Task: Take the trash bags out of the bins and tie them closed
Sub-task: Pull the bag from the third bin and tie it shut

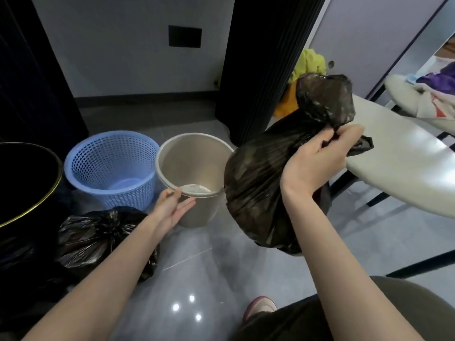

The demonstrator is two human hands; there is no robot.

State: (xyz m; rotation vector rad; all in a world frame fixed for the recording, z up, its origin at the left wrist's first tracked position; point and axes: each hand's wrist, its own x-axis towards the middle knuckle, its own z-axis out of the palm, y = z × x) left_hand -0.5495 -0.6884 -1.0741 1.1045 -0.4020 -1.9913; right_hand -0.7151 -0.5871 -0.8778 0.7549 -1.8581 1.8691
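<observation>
A white board (398, 153) lies just right of the right fingers (344, 134), with heaped clothes (428, 94) beyond it. Past those fingers are a yellow cloth (310, 64) and a dark curtain (258, 70). Well beyond the left fingers (186, 205), a black plate (185, 36) sits on the wall. A pink shoe (261, 307) rests on grey tiles (209, 267), nearer than both.

Mesh basket (110, 168) left of pail (197, 158), floor bag (98, 237) before, held bag (256, 183) right.

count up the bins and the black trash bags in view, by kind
bins: 3 (black bin, blue basket, beige bin)
black trash bags: 2 (held bag in the right hand, floor bag)
total: 5
</observation>
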